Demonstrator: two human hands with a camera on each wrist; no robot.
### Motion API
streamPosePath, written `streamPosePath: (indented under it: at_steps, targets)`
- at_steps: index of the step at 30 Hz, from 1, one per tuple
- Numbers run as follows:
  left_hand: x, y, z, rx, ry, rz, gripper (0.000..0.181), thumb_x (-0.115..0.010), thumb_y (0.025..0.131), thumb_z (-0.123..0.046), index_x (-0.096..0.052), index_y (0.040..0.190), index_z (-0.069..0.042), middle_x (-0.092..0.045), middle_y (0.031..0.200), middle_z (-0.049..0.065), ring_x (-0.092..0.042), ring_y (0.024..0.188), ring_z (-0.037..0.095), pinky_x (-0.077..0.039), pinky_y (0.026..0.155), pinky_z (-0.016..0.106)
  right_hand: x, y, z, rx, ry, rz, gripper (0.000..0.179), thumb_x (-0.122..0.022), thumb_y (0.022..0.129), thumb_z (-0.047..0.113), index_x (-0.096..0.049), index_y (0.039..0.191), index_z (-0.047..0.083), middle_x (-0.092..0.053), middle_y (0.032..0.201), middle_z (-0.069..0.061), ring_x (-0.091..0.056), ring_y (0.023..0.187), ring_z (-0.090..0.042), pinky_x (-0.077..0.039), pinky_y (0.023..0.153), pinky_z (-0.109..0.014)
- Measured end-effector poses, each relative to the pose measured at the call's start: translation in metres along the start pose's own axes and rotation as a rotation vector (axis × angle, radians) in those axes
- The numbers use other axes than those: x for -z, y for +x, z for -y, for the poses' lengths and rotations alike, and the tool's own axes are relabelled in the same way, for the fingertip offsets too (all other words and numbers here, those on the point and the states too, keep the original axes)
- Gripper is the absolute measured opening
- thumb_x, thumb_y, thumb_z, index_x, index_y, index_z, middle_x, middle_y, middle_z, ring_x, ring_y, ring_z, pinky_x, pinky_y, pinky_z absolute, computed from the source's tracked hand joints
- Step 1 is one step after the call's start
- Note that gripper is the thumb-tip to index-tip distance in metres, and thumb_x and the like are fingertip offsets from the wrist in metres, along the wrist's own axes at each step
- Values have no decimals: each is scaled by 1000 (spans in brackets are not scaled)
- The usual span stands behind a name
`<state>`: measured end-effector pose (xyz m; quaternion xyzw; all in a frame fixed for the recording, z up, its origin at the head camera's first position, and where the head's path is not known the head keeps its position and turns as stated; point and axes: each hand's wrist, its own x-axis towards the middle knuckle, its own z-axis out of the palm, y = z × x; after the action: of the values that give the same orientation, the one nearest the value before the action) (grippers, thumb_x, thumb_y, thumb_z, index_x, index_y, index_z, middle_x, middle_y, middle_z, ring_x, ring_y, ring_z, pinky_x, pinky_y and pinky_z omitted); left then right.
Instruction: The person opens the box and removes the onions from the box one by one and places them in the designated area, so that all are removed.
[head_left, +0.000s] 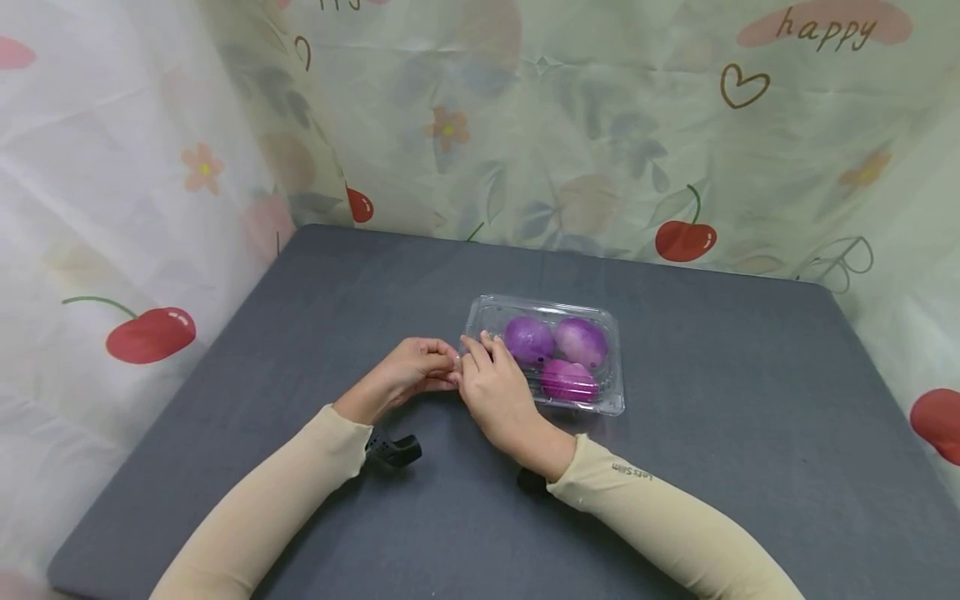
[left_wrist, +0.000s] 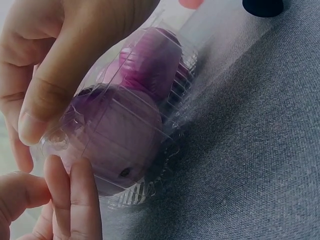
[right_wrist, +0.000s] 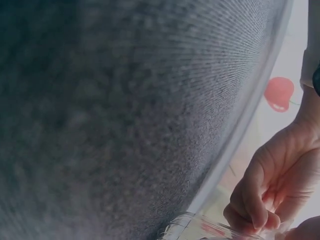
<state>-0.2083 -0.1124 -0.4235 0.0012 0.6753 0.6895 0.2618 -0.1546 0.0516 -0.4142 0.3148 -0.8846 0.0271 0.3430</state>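
Pinches left edge of clear box (head_left: pixel 611 358) with left hand (head_left: pixel 411 368) and right hand (head_left: pixel 501 396), apparently working its rim; next likely calls for steady pressure.

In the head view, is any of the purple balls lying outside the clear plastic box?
No, all three purple balls show inside the clear plastic box.
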Motion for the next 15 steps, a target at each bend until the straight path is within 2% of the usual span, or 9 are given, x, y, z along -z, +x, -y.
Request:
streamPosePath:
  at_steps: [15]
  targets:
    - [-3,-1,-1,-36,17,-6,5,-54,90,4,-56,95,4,-64,72,3,-65,65,10,-61,64,23,-2,1,2,12,-4,-7,21,-68,89,15,-65,93,-5,-68,109,-18,-65,104,-36,-54,97,-44]
